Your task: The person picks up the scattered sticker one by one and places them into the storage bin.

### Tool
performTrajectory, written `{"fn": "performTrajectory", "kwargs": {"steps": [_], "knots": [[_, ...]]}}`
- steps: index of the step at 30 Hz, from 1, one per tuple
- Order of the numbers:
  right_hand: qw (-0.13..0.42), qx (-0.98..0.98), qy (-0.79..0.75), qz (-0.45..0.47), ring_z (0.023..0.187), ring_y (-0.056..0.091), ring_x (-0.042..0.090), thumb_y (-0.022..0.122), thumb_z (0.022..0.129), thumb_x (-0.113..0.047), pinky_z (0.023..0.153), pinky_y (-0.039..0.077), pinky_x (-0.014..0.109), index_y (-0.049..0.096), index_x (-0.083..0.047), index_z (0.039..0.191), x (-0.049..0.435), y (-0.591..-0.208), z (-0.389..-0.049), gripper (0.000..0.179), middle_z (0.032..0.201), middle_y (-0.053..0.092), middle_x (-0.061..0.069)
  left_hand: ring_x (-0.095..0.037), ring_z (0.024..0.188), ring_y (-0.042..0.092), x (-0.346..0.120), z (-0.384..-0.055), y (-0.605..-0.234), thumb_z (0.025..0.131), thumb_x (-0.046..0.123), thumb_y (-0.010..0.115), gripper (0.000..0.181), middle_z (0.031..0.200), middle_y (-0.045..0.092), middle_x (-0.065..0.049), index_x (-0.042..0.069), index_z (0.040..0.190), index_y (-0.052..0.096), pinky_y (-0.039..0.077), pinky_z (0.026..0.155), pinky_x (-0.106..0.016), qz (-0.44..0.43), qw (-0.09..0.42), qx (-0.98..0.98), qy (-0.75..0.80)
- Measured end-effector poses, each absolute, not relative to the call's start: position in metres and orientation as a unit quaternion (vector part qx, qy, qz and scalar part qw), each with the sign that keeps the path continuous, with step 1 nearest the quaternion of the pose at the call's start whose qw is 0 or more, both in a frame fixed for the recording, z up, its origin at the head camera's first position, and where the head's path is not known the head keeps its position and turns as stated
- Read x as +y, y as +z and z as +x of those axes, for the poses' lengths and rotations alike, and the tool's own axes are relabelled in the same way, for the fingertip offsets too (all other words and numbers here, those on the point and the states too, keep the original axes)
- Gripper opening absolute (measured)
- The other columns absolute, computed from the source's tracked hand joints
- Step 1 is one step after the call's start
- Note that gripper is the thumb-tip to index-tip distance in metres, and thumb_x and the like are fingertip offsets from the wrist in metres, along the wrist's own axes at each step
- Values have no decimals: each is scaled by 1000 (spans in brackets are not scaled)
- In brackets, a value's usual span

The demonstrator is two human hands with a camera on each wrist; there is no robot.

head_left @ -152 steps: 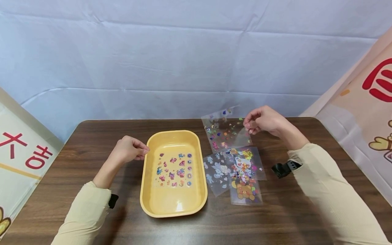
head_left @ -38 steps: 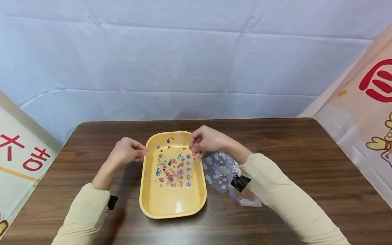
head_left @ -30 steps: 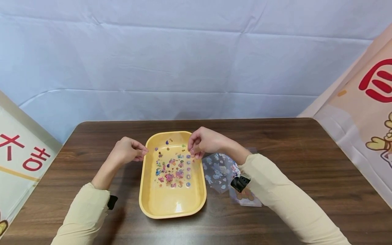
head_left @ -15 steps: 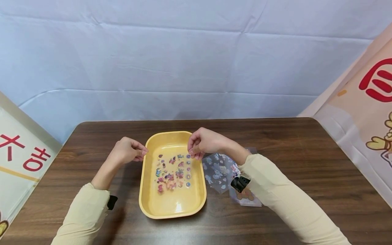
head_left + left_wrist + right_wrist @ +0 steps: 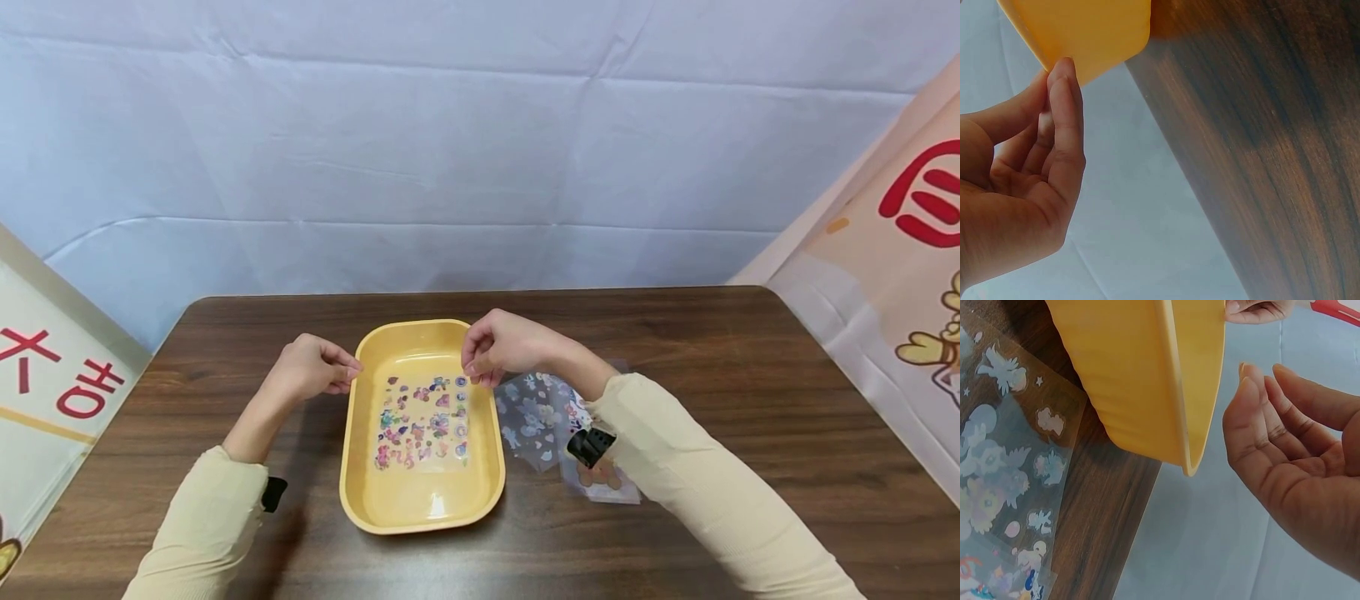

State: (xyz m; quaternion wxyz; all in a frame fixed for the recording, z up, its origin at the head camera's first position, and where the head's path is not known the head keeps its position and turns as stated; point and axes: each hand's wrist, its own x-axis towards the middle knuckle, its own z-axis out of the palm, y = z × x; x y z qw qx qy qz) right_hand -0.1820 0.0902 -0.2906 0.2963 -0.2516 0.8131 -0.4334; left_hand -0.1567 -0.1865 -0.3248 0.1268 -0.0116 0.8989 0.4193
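My left hand (image 5: 313,367) pinches the left rim of a yellow plastic tray (image 5: 408,496) between thumb and fingers; the left wrist view shows the fingertips on its edge. Inside the tray lie overlapping clear sticker sheets (image 5: 438,427) with small colourful figures. Over the tray's right rim hovers my right hand (image 5: 510,343), fingers bent loosely. In the right wrist view a gap shows between thumb and forefinger, with nothing held. Beside the tray, clear sheets with pale winged figures (image 5: 534,421) and a brown bear (image 5: 600,477) lie on the table, partly hidden by my right forearm.
The dark wood table (image 5: 720,375) runs back to a pale cloth backdrop (image 5: 420,150). Printed banners stand at the left (image 5: 67,375) and right (image 5: 892,250). A black wrist strap (image 5: 590,447) on my right arm hangs over the loose sheets.
My right hand took a multicoloured clear sheet from behind the pile, brought it left over the tray and let it go; it slid down onto the sheet inside. The left hand kept its hold.
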Motion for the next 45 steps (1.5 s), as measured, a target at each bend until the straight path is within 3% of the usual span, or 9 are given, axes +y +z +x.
{"fn": "performTrajectory", "kwargs": {"steps": [10,17,28,37,45], "knots": [[289,820,-432,-238,60,60,25,62,84,2,55,54,31,63,7,85,99,-288,-186,5,70,62,15,-19,67,65,-186,-157,-325,85,4,64,14,79,67,-10,-6,93,69,56,67,-36,-14,128,898,420],[277,835,-416,-233,67,60,37,63,84,0,57,55,34,64,7,89,107,-288,-190,8,73,64,15,-20,68,65,-186,-157,-324,85,4,64,15,79,67,-10,-7,93,69,56,67,-36,-12,129,899,419],[264,844,-428,-186,67,59,33,64,84,-3,55,52,30,64,4,84,127,-289,-195,7,73,61,12,-18,67,65,-185,-157,-323,85,5,64,15,79,67,-10,-7,93,69,56,67,-36,-13,130,899,418],[255,851,-434,-151,59,59,20,65,83,-3,56,52,30,64,2,82,144,-296,-201,6,75,63,14,-19,67,65,-186,-156,-323,85,5,64,16,80,67,-11,-7,94,69,56,68,-36,-12,129,901,415],[245,855,-437,-135,65,60,26,65,83,-3,62,54,36,64,3,82,162,-302,-204,6,76,63,14,-16,65,64,-185,-156,-324,84,5,64,15,80,67,-11,-6,94,69,56,68,-36,-14,129,901,414]]}}
